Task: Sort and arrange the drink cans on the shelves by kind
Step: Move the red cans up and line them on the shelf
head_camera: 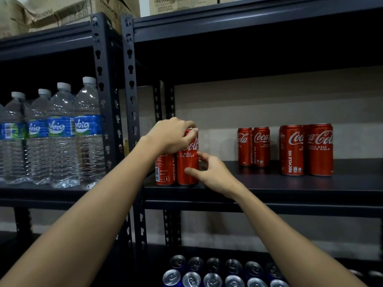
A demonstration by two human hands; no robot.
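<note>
A red cola can [188, 160] stands on the dark shelf [269, 184], touching another red can [164, 169]. The left hand [170, 136] grips its top. The right hand [209, 172] pinches its side. Four red cans [290, 149] stand farther right.

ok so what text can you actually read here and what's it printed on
"Rexona": cardboard box on the top shelf
"Coca-Cola", partly cut off: four red cans at right
"RECYCLE ME": can at right and the can beside the held one
"Cola", partial: held can, under the left hand and right hand
Water bottle label: unclear
Small print: unreadable
</note>
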